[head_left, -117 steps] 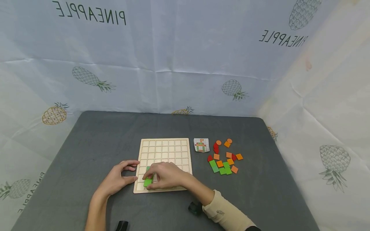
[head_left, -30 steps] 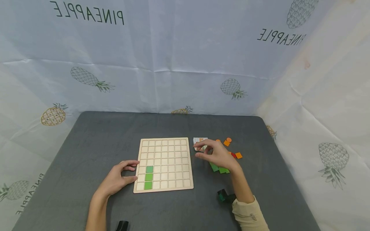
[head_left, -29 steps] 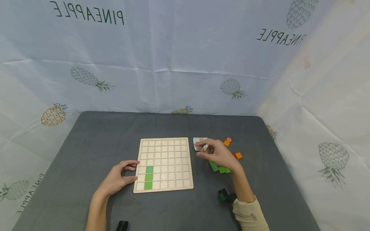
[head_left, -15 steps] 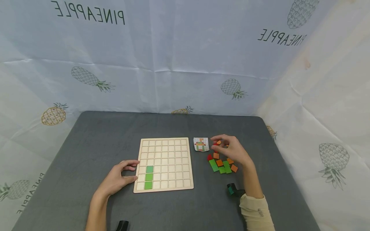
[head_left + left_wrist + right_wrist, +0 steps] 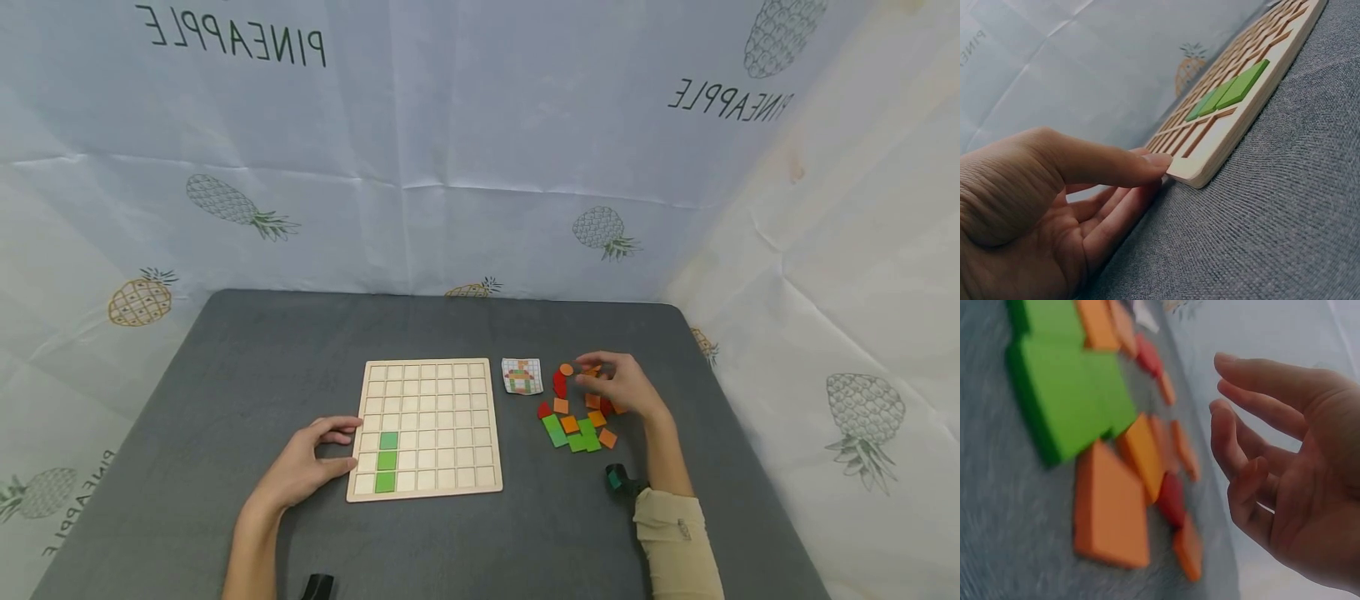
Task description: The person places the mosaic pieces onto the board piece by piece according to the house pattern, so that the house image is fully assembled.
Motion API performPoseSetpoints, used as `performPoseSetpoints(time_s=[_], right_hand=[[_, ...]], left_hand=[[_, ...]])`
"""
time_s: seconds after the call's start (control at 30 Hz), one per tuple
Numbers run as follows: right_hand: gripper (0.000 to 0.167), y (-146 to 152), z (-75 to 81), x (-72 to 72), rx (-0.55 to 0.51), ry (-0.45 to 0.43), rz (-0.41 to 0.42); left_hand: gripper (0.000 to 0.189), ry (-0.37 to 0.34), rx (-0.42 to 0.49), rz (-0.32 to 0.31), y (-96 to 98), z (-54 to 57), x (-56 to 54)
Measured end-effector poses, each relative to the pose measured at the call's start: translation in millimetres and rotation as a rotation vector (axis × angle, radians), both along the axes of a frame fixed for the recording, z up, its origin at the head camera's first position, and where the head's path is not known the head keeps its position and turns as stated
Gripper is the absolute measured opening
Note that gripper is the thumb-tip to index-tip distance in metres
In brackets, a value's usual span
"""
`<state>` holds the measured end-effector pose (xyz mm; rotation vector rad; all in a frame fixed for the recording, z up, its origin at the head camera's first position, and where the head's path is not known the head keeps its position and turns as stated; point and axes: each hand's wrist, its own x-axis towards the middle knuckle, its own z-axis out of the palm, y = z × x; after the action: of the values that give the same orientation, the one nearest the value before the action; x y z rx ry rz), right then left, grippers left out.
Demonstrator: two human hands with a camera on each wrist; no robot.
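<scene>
A pale wooden grid board [image 5: 442, 408] lies on the grey table. Three green square tiles [image 5: 387, 460] fill part of one column near its left side. My left hand [image 5: 303, 462] rests at the board's left edge; in the left wrist view, the thumb tip touches the board near its corner. Over the far side of a loose tile pile my right hand [image 5: 624, 387] hovers, fingers loosely bent and apart, with nothing between them. The pile has green tiles [image 5: 585, 437], orange squares [image 5: 608, 438], red pieces [image 5: 560, 384] and an orange disc [image 5: 566, 369].
A small card [image 5: 522, 377] printed with a coloured grid pattern lies between the board and the pile. Black wrist-worn devices [image 5: 617, 478] show near both forearms. Behind the table [image 5: 300, 333] hangs a white cloth [image 5: 450, 150] with pineapple prints.
The right hand placed the lowest green tile squarely in its cell, left the board, passed over the card and moved right above the loose tiles. The left hand has stayed at the board's edge.
</scene>
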<state>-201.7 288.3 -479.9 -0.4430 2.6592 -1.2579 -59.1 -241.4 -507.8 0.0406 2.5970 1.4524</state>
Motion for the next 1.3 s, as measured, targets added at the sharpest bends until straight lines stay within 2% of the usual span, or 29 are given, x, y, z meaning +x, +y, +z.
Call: performPoseSetpoints(time_s=[0.2, 0.47, 0.67, 0.9, 1.3], right_hand=[[0.038, 8.4, -12.2, -6.2, 0.066, -0.025, -0.051], [0.038, 14.7, -20.8, -11.8, 0.083, -0.037, -0.075], [0.035, 11.4, -21.2, -11.3, 0.128, -0.032, -0.102], [0.035, 10.7, -20.3, -9.4, 0.165, -0.018, -0.089], [0.037, 14.3, -17.2, -8.4, 0.162, -0.027, -0.065]], left_hand=[[0.06, -0.009, -0.004, 0.001, 0.8, -0.4, 0.7], [0.06, -0.016, -0.009, 0.005, 1.0, -1.1, 1.6], [0.06, -0.03, -0.014, 0.011, 1.9, 0.1, 2.2], [0.061, -0.034, -0.01, 0.014, 2.0, 1.0, 2.4], [0.06, -0.028, -0.012, 0.013, 2.7, 2.6, 1.5]])
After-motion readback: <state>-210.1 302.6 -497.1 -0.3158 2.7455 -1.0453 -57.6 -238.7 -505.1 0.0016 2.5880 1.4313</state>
